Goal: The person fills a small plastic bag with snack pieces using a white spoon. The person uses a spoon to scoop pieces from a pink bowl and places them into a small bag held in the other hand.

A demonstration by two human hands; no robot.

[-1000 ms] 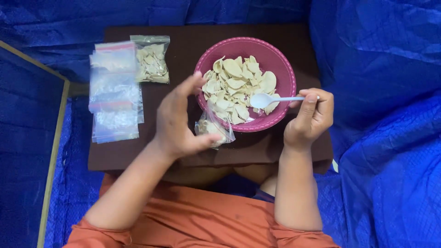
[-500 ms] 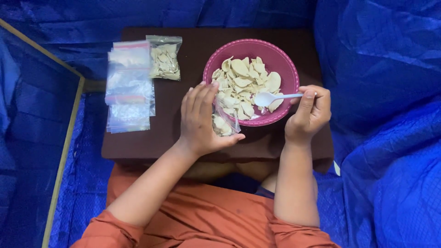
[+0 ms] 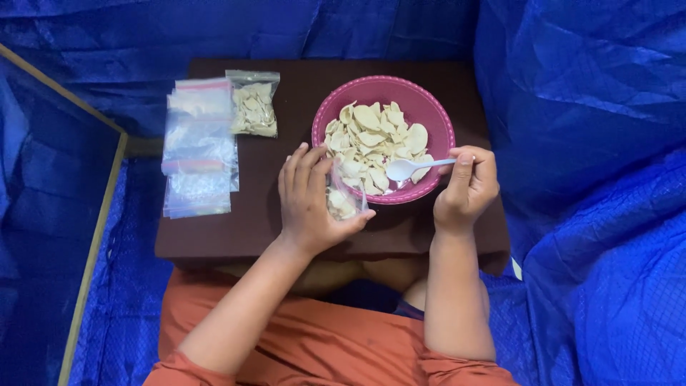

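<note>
Fingers clamp: left hand (image 3: 309, 200) on bag (image 3: 343, 200), right hand (image 3: 468, 187) on spoon (image 3: 414, 167) at bowl (image 3: 436, 121) rim

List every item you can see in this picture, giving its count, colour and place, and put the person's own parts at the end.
Bowl: one, pink, far right part of the table.
Chips: many, pale cream, heaped in the bowl.
Spoon: one, white plastic, its head over the chips at the bowl's near side.
Held bag: one, clear, partly filled with chips, beside the bowl's near rim.
Filled bag: one, clear, holding chips, far left of the table.
Empty bags: a stack, clear with pink strips, left edge of the table.
Table: one, dark brown, low, over the lap.
Tarpaulin: blue, all around.
Clothing: orange, bottom.
Left hand: grips the held bag.
Right hand: holds the spoon handle.
</note>
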